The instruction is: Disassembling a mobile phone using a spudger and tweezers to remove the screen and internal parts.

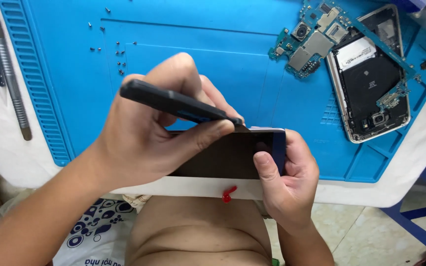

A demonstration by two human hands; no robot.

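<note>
Over blue mat (213, 64): left hand (144, 143) fingers pinching black tool (178, 103), tip pointing right; right hand (284, 172) gripping phone (228, 155), long axis left-right.

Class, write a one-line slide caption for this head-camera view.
Left hand works a black tool along a dark phone screen gripped by the right hand, above a blue mat.

Head camera looks steeply down, close over the blue mat (223, 49).

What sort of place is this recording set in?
Probably a phone repair bench: a blue repair mat bears an opened phone, a loose circuit board and tiny screws, with hand tools beside it.
</note>
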